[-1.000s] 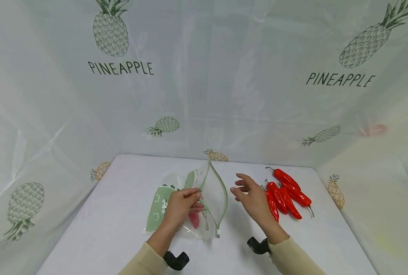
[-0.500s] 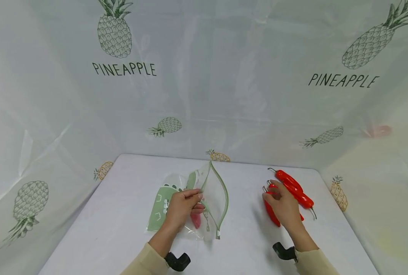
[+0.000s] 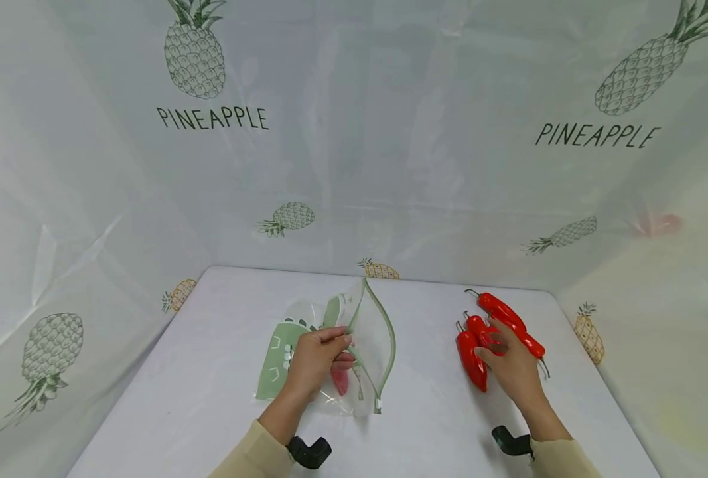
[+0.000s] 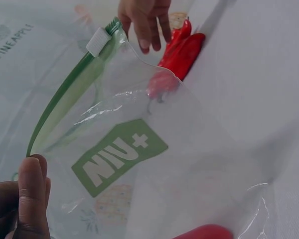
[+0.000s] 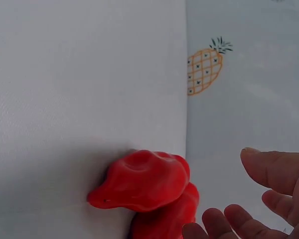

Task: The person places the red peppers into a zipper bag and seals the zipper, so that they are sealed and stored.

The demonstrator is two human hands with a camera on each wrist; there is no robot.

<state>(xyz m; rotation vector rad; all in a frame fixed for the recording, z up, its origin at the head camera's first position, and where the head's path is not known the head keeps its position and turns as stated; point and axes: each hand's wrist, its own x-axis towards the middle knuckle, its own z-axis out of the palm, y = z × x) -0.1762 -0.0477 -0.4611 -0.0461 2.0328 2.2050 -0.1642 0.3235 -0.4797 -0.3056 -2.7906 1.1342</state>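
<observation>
My left hand (image 3: 318, 358) pinches the green zip edge of a clear zip bag (image 4: 199, 144), whose mouth gapes toward the right. A white slider (image 4: 98, 42) sits at one end of the zip, and a red chili pepper (image 3: 340, 381) shows through the plastic inside. Over at the right, my right hand (image 3: 515, 365) hovers over a cluster of red chili peppers (image 3: 472, 358) with thumb and fingers spread apart. In the right wrist view, its fingers are beside a red pepper (image 5: 144, 179) and do not close round it.
A pineapple-print sheet (image 3: 389, 166) rises behind and at both sides of the white table (image 3: 198, 372). Black wrist mounts (image 3: 308, 453) stick out from both sleeves. The bag's green printed part (image 3: 273, 362) lies left of the left hand.
My right hand has moved right, from beside the bag's mouth to the chili peppers. The left hand keeps its pinch on the bag in the same place.
</observation>
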